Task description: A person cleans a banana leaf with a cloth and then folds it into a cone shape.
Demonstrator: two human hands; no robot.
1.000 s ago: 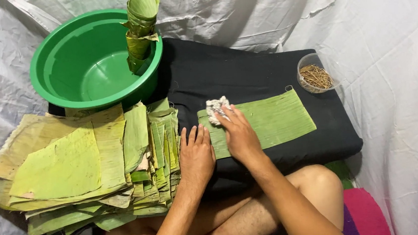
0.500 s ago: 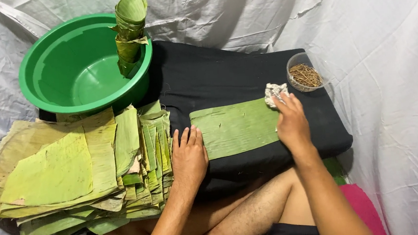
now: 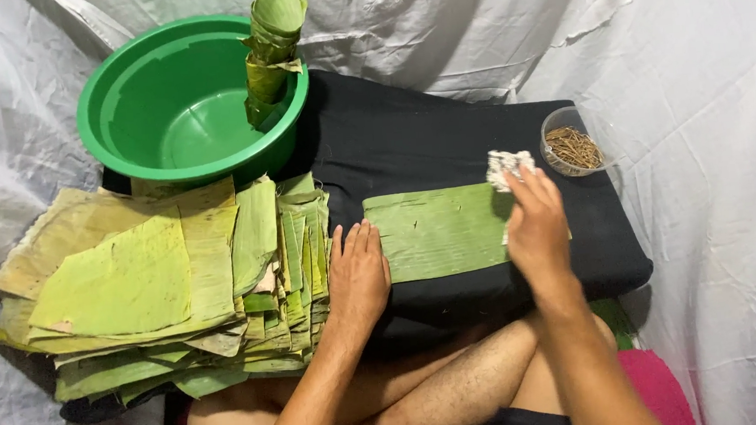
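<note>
A rectangular green banana leaf piece (image 3: 438, 231) lies flat on the black cloth-covered board (image 3: 426, 137). My left hand (image 3: 358, 277) rests flat, fingers spread, on the leaf's left end and the edge of the leaf stack. My right hand (image 3: 536, 227) presses a crumpled white cloth (image 3: 507, 166) against the leaf's right end, fingers curled over it.
A thick stack of cut banana leaves (image 3: 159, 284) lies at the left. A green plastic basin (image 3: 181, 102) stands behind it, with nested leaf cones (image 3: 273, 50) leaning on its rim. A small clear cup of thin brown sticks (image 3: 572, 143) sits at the board's right. White sheeting surrounds everything.
My right hand has slid the white cloth along the leaf from its left end to its right end. My left hand has stayed on the leaf's left edge.
</note>
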